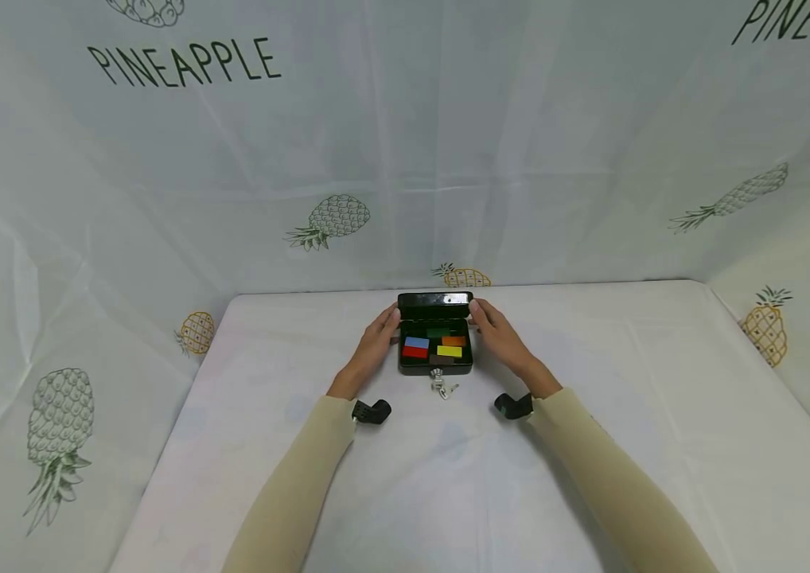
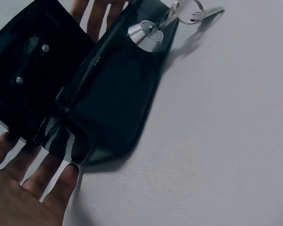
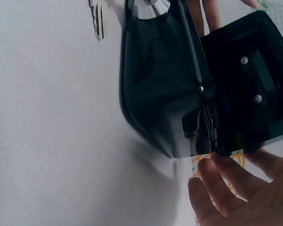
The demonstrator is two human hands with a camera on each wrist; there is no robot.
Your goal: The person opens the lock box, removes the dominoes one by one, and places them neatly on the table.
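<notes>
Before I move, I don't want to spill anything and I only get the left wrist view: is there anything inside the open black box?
Observer: Yes, several coloured pieces lie in the box, among them a red piece and a yellow piece.
Operator: Thanks. My view shows no table edge either, so where on the table does the box stand?
Observer: Near the far edge of the table, as the head view shows.

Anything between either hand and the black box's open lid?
Nothing visible. The left hand is at the left side of the lid, the right hand at its right, no object between. The keys are at the front of the box, clear of both hands.
</notes>
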